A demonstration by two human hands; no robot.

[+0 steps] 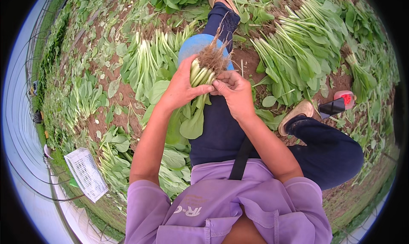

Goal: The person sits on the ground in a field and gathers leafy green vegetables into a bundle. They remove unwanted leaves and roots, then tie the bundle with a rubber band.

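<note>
My left hand (pixel 180 89) is wrapped around a bunch of leafy greens (pixel 202 74), its thumb laid across the pale stems. Tangled brown roots (pixel 213 56) point away from me, and the green leaves (pixel 193 124) hang towards my lap. On the bunch's right side, my right hand (pixel 236 93) has its thumb and curled fingers pinched together at the stems. Whether anything thin is between those fingertips cannot be seen. Just beyond the roots, partly covered by them, is a blue rounded plastic object (pixel 193 45).
Piles of rooted greens lie at left (pixel 145 61) and right (pixel 297 58), with a separate bunch (pixel 359 73) farther right. A dark phone (pixel 332 108) leans by a pink container (pixel 350 100) of red bits. A printed white sheet or box (pixel 86 173) is at lower left. My shoe (pixel 297 116) rests nearby.
</note>
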